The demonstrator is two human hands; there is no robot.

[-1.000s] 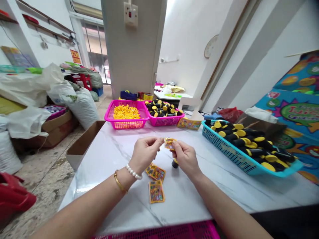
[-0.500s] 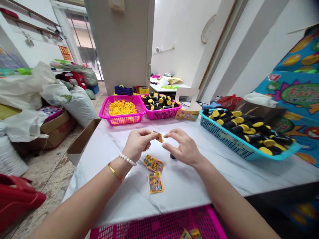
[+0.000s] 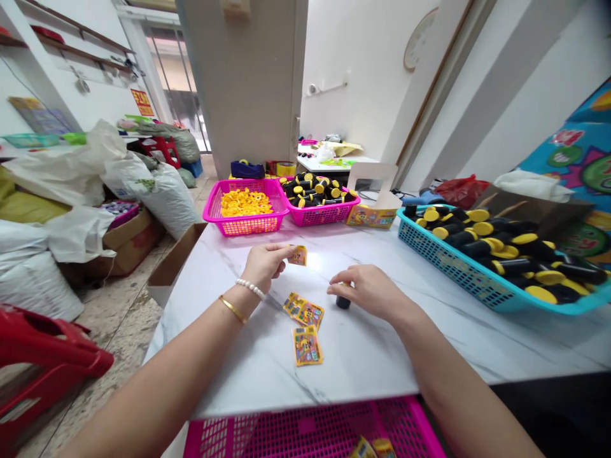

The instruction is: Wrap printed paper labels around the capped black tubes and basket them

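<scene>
My left hand [image 3: 267,264] pinches a small yellow printed packet [image 3: 298,256] between thumb and fingers, holding it above the white table. My right hand [image 3: 370,289] is closed round the top of a small black container [image 3: 342,302] standing on the table. A bit of yellow shows at its top between the fingers; the rest of the top is hidden. Between my forearms lie more yellow printed packets: an overlapping group [image 3: 303,310] and, nearer me, a single packet [image 3: 307,346] lying flat.
A pink basket of yellow pieces [image 3: 245,226] and a pink basket of black-and-yellow containers [image 3: 324,215] stand at the back. A blue basket [image 3: 453,270] of similar containers is at right. Below the table's front edge sits a pink basket [image 3: 305,423] with packets.
My right hand has moved down from near the held packet to the black container on the table. My left hand still holds the packet, now turned more face-on. The view has shifted slightly left.
</scene>
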